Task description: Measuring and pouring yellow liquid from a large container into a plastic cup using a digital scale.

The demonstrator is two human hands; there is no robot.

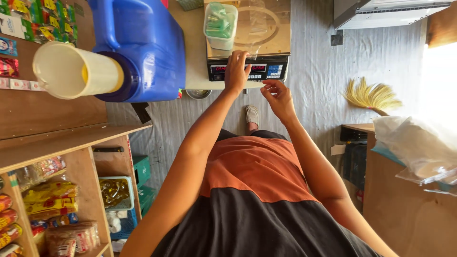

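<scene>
Hands at the weighing scale

Shelves [52, 209] of wrapped snacks stand far left of the weighing scale [248, 47], and a cream plastic jug [76, 70] pokes its open mouth outward beside a big blue jerrycan [143, 47], which sits just left of the scale on the same pale counter [195, 57]. On the scale's steel platform rests a white tub [220, 26] holding green packets, toward the platform's left corner; a clear plastic sheet covers the rest of the platform.

The left hand [236, 71] lies flat over the scale's front panel, its fingers spread across the lit red display and the keys, touching them; it grips nothing. The white tub is just beyond those fingers, apart from them. The right hand [277, 97] hovers just off the scale's front edge, near its right corner, fingers loosely curled with thumb and fingertips drawn close together; whether they pinch anything I cannot tell. The two hands are near each other but not touching.

Well right of the scale, a yellow broom [371, 95] lies on the floor, and clear plastic bags [419, 147] are heaped on a wooden counter [404, 214].
</scene>
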